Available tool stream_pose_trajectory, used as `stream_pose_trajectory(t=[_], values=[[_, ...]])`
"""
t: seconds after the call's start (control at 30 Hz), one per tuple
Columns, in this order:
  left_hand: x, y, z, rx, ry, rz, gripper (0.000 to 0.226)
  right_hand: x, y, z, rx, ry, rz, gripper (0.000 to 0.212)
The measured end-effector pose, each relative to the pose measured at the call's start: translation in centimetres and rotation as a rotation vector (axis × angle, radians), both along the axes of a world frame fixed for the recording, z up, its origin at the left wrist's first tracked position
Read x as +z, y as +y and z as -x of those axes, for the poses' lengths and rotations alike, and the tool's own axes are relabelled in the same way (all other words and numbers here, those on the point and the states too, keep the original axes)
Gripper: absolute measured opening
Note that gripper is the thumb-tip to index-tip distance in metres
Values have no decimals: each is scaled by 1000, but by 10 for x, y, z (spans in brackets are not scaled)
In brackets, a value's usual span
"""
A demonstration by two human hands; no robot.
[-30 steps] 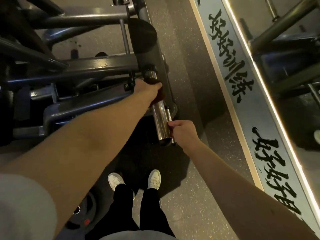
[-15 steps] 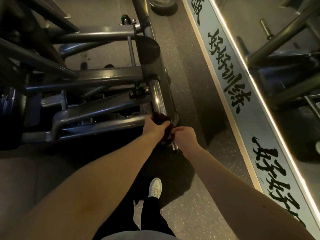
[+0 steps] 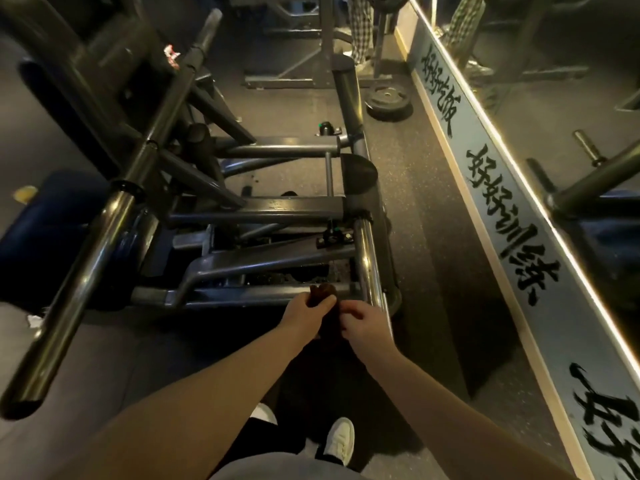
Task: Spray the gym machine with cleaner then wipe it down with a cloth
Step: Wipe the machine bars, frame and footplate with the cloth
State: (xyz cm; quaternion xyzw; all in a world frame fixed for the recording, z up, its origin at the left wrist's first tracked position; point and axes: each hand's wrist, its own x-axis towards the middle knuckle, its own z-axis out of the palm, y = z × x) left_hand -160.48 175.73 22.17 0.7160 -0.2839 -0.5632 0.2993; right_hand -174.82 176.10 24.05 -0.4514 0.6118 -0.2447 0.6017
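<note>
Cloth (image 3: 322, 293) gripped in left hand (image 3: 306, 315), right hand (image 3: 363, 322) curled alongside.

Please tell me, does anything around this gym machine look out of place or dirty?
A weight plate lies flat on the floor beside the far end of the machine, not stored on a peg. Dark crumbs seem scattered under its lower bars, though the dim light leaves that uncertain.

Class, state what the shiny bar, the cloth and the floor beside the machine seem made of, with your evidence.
The bar: probably chromed steel, polished; bright mirror-like streaks run along it. The cloth: soft dark fabric; it bunches and droops. The floor: likely rubber matting, matt, with fine pale specks.
</note>
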Motion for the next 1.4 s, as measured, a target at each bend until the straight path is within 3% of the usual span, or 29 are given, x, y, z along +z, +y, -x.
stream_pose_trajectory(t=[0.23,0.43,0.57,0.77,1.0,1.23,1.4], values=[[2,28,-45,204,90,4,24,-11,-1,-49,167,-80,22,26],[-1,40,-82,169,40,2,14,-26,2,-88,237,39,-53,35],[-12,43,-113,124,17,-5,16,-31,4,-118,187,72,-107,37],[-31,43,-149,167,59,-62,34,-35,6,-156,136,170,-122,22],[-42,36,-168,291,294,-120,36,-34,0,-187,24,62,-166,20],[-54,22,-185,271,209,-110,39,-42,-24,-185,-25,-9,-207,23],[-63,0,-182,357,321,-108,38,-54,-53,-179,2,-129,-238,32]])
